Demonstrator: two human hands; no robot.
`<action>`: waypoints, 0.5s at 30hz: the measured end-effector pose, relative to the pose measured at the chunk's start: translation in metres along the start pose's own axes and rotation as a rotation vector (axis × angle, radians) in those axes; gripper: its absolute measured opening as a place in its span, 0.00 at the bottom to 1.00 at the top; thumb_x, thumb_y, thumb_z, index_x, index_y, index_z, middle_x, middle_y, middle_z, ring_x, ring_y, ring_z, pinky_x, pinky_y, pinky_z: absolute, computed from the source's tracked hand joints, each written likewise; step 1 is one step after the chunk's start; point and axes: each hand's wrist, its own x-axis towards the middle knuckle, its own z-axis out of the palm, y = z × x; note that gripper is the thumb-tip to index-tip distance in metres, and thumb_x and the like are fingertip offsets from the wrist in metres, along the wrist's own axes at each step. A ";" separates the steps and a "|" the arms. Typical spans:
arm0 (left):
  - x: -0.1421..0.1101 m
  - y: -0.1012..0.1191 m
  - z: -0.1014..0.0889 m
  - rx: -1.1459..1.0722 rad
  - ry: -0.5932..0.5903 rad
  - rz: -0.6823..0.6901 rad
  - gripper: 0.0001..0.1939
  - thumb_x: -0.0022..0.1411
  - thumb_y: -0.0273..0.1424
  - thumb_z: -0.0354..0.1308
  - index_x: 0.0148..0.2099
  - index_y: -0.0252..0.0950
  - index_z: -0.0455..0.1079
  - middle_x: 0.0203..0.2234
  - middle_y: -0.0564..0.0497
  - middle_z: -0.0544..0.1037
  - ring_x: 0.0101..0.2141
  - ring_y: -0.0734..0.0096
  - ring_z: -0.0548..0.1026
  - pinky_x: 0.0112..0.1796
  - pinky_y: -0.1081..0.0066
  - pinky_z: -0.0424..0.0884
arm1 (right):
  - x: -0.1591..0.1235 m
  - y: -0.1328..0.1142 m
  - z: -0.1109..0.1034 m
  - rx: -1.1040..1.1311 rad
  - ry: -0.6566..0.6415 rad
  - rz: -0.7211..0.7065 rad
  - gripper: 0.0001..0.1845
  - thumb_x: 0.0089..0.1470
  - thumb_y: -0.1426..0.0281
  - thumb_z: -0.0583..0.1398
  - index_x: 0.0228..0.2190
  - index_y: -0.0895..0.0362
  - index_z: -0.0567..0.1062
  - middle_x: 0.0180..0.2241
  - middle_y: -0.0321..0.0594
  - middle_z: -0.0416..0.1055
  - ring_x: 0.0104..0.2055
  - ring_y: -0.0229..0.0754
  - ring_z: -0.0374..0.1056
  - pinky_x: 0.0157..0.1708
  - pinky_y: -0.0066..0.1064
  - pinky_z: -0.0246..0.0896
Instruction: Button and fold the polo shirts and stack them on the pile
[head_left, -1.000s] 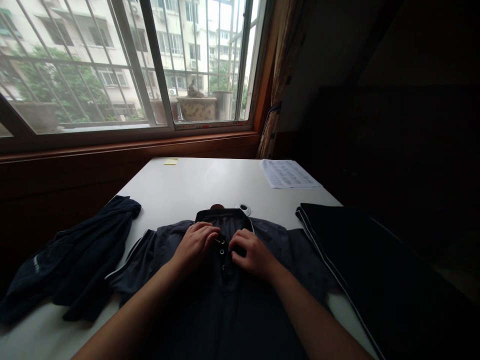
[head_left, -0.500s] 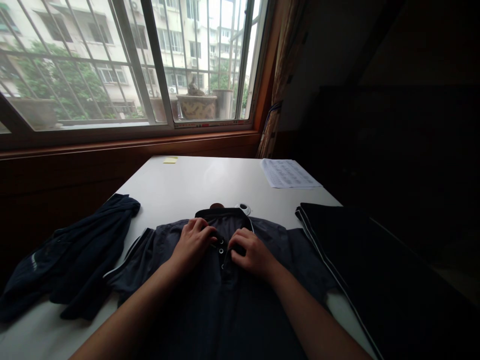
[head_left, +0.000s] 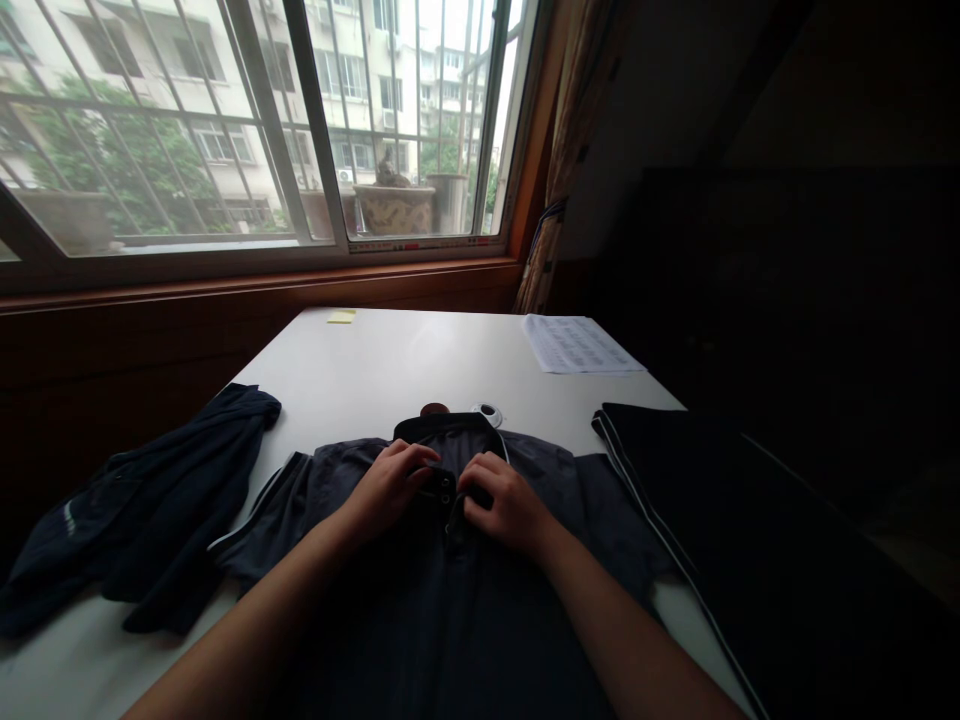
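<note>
shirt (head_left: 442, 620): dark, spread on the table (head_left: 397, 350) at lower centre of frame, with collar (head_left: 442, 424) toward the window (head_left: 397, 130).
placket (head_left: 454, 550): directly between both hands, below the collar. Long axis roughly up-down in frame, running from collar toward the bottom edge. Lies crosswise to the line between the hands.
buttons (head_left: 445, 497): small, pale-ringed, in a column in the gap between fingertips.
left hand (head_left: 382, 492): at left of placket, touching cloth by the upper buttons. Grip narrow, with fingers bent toward the opening; can't tell whether pinched on fabric.
right hand (head_left: 506, 502): at right of placket. Grip holding a fold of shirt between thumb and curled fingers.
nearer hand: too close to call, both right beside the placket.
dark garment (head_left: 180, 510): bunched at left of frame, apart from both hands.
dark cloth with pale edging (head_left: 735, 510): at right of frame, beside shirt sleeve.
far side of table: yellow note (head_left: 341, 316) upper left, printed sheets (head_left: 581, 345) upper right, round white item (head_left: 487, 413) just beyond collar.
</note>
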 end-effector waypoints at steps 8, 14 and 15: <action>0.002 0.007 -0.007 0.046 -0.155 0.110 0.15 0.74 0.34 0.46 0.53 0.44 0.73 0.40 0.49 0.79 0.43 0.63 0.71 0.48 0.61 0.67 | 0.000 0.000 0.000 0.015 0.016 -0.009 0.12 0.48 0.81 0.61 0.33 0.52 0.72 0.35 0.38 0.70 0.40 0.44 0.66 0.44 0.37 0.65; -0.001 0.010 -0.003 0.218 -0.196 0.156 0.14 0.70 0.36 0.56 0.56 0.47 0.71 0.45 0.50 0.79 0.47 0.61 0.71 0.49 0.59 0.64 | -0.001 0.000 0.001 0.013 0.026 -0.010 0.12 0.49 0.81 0.61 0.33 0.52 0.72 0.35 0.37 0.70 0.40 0.44 0.66 0.43 0.37 0.65; -0.001 0.010 -0.002 0.230 -0.188 0.148 0.13 0.70 0.35 0.55 0.56 0.47 0.72 0.45 0.50 0.79 0.46 0.61 0.71 0.49 0.59 0.64 | -0.001 0.000 0.001 0.012 0.024 -0.009 0.12 0.49 0.81 0.61 0.33 0.52 0.72 0.35 0.37 0.70 0.40 0.44 0.67 0.43 0.37 0.65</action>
